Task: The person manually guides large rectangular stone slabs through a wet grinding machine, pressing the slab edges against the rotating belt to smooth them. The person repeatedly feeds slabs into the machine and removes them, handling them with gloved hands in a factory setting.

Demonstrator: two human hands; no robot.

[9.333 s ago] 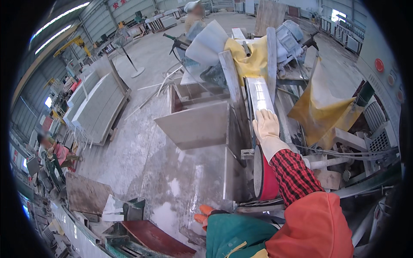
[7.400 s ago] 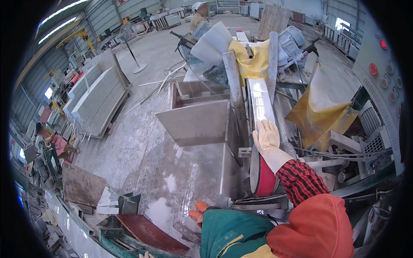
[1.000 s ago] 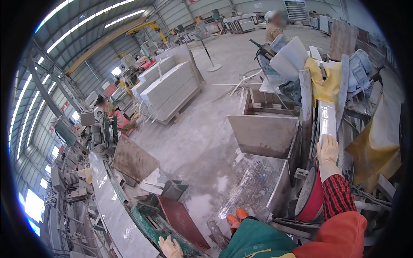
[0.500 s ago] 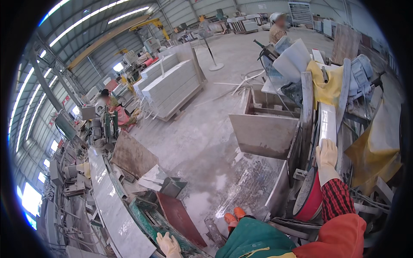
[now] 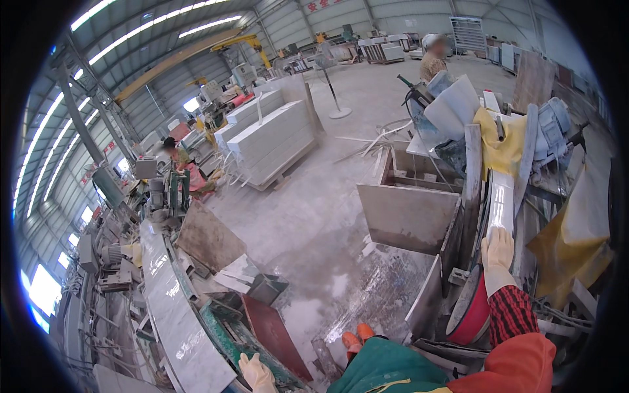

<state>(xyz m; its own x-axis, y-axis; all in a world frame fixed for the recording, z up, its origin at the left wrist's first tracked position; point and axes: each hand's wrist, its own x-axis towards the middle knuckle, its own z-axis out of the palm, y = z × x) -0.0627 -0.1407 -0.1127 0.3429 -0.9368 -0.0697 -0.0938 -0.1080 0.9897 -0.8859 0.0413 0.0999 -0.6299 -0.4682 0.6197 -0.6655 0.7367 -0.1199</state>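
Note:
My right hand (image 5: 498, 257), in a pale rubber glove, lies on the near end of a shiny white stone strip (image 5: 502, 200). Its fingers stretch forward along the strip, which runs under a yellow cloth (image 5: 499, 141) between two upright boards. Low in the picture, my left hand (image 5: 256, 373) wears the same kind of glove and has its fingers apart with nothing in them. It is by a green metal frame (image 5: 223, 334), next to a long grey-white stone slab (image 5: 177, 314); whether it touches the frame I cannot tell.
A red-rimmed wheel (image 5: 473, 314) sits close left of my right forearm. Brown boards (image 5: 409, 216) stand beyond it. A red-brown panel (image 5: 276, 334) leans near my left hand. Stacked white slabs (image 5: 272, 134) stand farther off. One person (image 5: 187, 167) works far left, another (image 5: 434, 59) far right.
The view has tilted up slightly, so the scene sits a little lower and farther right. My right hand stays on the strip's near end, and my left hand stays by the green frame.

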